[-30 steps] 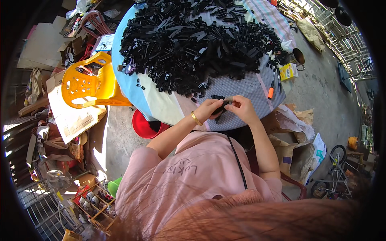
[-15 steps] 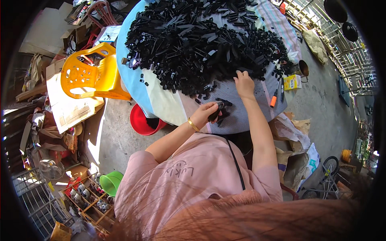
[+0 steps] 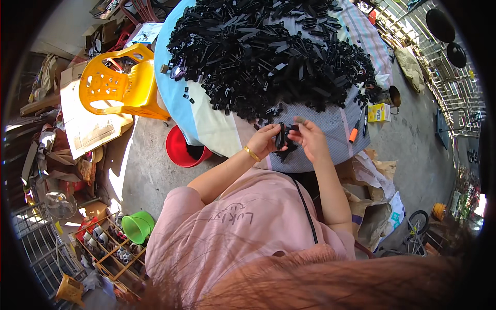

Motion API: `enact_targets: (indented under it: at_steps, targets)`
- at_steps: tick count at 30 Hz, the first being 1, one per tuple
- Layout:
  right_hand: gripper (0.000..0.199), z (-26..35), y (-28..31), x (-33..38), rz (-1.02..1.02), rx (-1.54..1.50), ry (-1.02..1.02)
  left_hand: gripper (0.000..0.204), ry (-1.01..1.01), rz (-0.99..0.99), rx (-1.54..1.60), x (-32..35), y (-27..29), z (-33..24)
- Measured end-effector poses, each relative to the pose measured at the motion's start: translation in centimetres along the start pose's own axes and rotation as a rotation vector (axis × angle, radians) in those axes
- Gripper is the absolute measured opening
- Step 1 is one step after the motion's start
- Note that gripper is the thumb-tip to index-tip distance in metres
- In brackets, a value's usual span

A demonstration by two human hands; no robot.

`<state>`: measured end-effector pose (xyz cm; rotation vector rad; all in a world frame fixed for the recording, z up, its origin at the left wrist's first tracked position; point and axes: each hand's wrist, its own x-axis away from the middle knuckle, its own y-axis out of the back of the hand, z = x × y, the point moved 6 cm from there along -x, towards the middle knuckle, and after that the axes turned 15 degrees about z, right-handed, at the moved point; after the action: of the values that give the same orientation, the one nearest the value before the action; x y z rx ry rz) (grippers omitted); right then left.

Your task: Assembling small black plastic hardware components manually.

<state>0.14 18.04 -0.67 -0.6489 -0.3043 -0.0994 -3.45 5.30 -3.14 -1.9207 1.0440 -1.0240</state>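
Observation:
A big heap of black plastic parts [image 3: 268,57] covers a round table with a pale cloth [image 3: 206,124]. My left hand [image 3: 264,140], with a gold bangle at the wrist, grips a bundle of black plastic parts [image 3: 281,137] at the table's near edge. My right hand [image 3: 310,138] is closed on the same bundle from the right and pinches a small grey piece [image 3: 299,120] between its fingertips. Both hands meet just below the heap. A few loose black parts lie under them on the cloth.
A yellow plastic chair [image 3: 116,85] stands left of the table, a red basin [image 3: 181,147] under its edge. An orange marker [image 3: 354,133], a pen and a small yellow box [image 3: 381,111] lie at the table's right. Green bowls [image 3: 137,227], cardboard and clutter fill the floor at left.
My right hand has come back from the heap to my left hand with a small piece. The two hands now hold the bundle together. The view has shifted slightly.

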Motion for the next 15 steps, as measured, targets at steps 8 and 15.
enact_targets:
  at_steps: [8, 15]
  targets:
    - [0.024, 0.9, -1.2, 3.8, -0.025, 0.245, 0.072, 0.021, 0.012, 0.055, -0.125, -1.1, -2.9, 0.5]
    - [0.013, 3.4, -3.0, 6.2, -0.157, 1.227, 0.312, 0.022, -0.053, -0.052, -0.228, -1.7, -2.0, 1.2]
